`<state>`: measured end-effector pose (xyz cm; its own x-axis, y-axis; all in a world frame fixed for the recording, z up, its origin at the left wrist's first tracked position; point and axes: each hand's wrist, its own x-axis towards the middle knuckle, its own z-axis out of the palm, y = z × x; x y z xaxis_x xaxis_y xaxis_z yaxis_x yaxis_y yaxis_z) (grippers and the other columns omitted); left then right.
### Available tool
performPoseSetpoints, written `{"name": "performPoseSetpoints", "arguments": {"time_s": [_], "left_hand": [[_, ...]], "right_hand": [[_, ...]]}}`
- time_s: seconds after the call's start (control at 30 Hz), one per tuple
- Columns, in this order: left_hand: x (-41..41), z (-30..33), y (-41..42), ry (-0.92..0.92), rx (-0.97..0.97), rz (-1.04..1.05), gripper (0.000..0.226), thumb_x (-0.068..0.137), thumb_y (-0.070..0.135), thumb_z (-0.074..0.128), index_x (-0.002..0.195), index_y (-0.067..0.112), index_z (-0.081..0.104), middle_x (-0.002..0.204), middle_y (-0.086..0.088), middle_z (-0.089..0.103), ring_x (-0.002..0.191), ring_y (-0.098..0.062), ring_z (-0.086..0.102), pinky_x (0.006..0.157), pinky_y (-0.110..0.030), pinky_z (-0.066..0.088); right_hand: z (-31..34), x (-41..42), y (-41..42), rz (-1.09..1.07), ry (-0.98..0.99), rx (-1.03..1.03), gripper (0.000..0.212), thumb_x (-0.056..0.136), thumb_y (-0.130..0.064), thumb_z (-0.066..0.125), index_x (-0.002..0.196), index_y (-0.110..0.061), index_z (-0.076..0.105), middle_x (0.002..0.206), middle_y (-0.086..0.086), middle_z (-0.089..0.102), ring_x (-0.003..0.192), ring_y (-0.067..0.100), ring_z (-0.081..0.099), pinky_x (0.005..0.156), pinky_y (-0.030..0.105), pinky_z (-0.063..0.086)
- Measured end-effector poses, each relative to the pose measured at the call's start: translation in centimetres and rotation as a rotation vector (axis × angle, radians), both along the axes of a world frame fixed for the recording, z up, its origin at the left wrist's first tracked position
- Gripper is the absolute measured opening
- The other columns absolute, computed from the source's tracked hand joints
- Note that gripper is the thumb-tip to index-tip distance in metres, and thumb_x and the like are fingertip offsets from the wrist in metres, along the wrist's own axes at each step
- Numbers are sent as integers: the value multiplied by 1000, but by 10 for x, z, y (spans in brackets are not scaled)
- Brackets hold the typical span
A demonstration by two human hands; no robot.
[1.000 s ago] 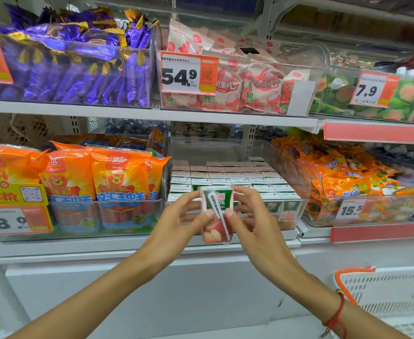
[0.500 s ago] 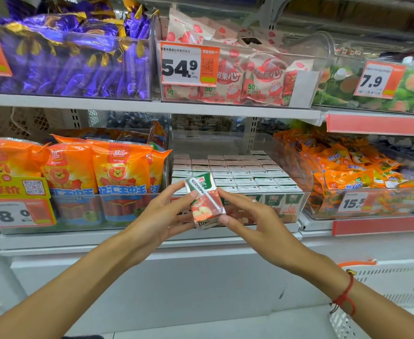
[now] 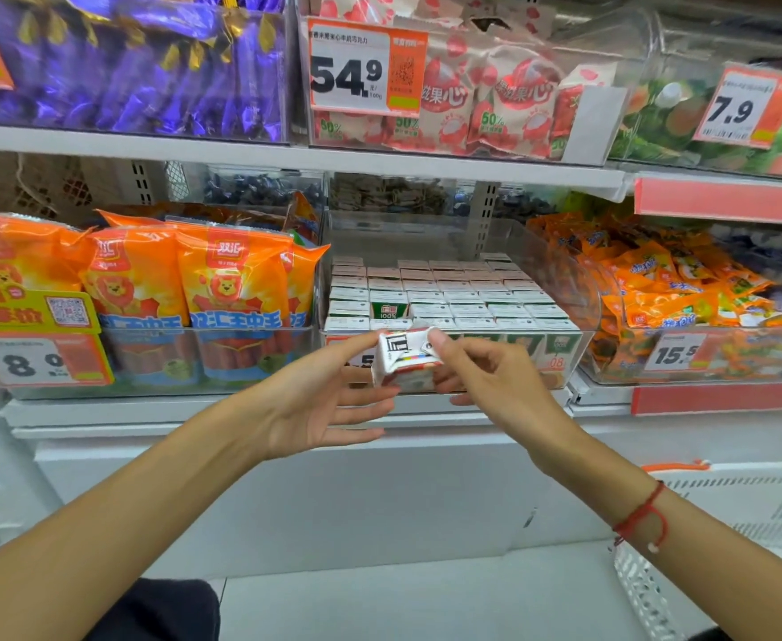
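Observation:
A small juice carton [image 3: 405, 358] is held in front of the lower shelf, tipped so its white folded end faces me. My right hand [image 3: 486, 377] pinches it from the right, thumb on the top edge and fingers curled behind. From the left, my left hand [image 3: 319, 400] touches it with thumb and fingertips, the other fingers spread loosely. Behind the carton, a clear bin [image 3: 578, 289] holds several rows of the same cartons [image 3: 449, 293].
Orange sausage packs [image 3: 185, 289] fill the bin on the left, orange snack bags [image 3: 685, 289] the bin on the right. The upper shelf [image 3: 287, 152] carries purple candy, red-and-white bags and price tags. A white basket [image 3: 749, 511] with orange trim stands at lower right.
The carton has been turned from upright, with its apple-printed front toward me, to tipped with its white end showing. Both hands stayed on it and the view moved closer to the shelf.

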<state>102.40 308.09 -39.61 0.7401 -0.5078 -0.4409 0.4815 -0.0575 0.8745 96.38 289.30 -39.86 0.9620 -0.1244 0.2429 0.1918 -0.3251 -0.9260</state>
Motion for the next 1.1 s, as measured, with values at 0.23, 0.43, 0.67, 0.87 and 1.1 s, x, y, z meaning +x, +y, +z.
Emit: {"name": "performPoseSetpoints", "arguments": {"time_s": [0.23, 0.43, 0.67, 0.87, 1.1], "left_hand": [[3, -4, -2, -219, 2, -31, 37, 85, 43, 68, 121, 40, 60, 100, 1, 76, 80, -11, 73, 65, -29, 59], [0, -3, -4, -590, -29, 1, 77, 87, 29, 68, 137, 57, 16, 89, 24, 73, 88, 2, 70, 62, -10, 52], [2, -6, -3, -743, 63, 229, 52, 72, 19, 83, 104, 48, 54, 87, 15, 73, 81, 2, 70, 62, -13, 54], [-5, -2, -8, -415, -210, 102, 56, 66, 41, 78, 113, 13, 66, 103, -5, 76, 98, -14, 72, 77, -21, 57], [-4, -4, -12, -529, -89, 304, 25, 82, 42, 69, 96, 21, 72, 82, 0, 77, 70, -9, 72, 55, -15, 53]], "right_hand": [[1, -1, -1, 140, 152, 136, 25, 89, -50, 55, 105, -36, 68, 95, -5, 73, 84, 8, 71, 75, 24, 59], [-3, 1, 1, 96, 118, 159, 57, 80, -39, 71, 134, -35, 51, 114, -2, 69, 103, 13, 68, 93, 32, 55], [-7, 3, 11, -26, -63, 0, 44, 80, -26, 77, 122, -29, 62, 107, -11, 70, 90, 1, 67, 71, 14, 55], [-12, -2, 18, -183, -466, -571, 52, 74, -20, 83, 123, -25, 65, 96, -7, 55, 89, 12, 52, 72, 30, 50], [-11, -3, 22, 10, -368, -447, 44, 79, -27, 78, 119, -27, 62, 112, -12, 54, 101, 8, 54, 84, 29, 50]]}}
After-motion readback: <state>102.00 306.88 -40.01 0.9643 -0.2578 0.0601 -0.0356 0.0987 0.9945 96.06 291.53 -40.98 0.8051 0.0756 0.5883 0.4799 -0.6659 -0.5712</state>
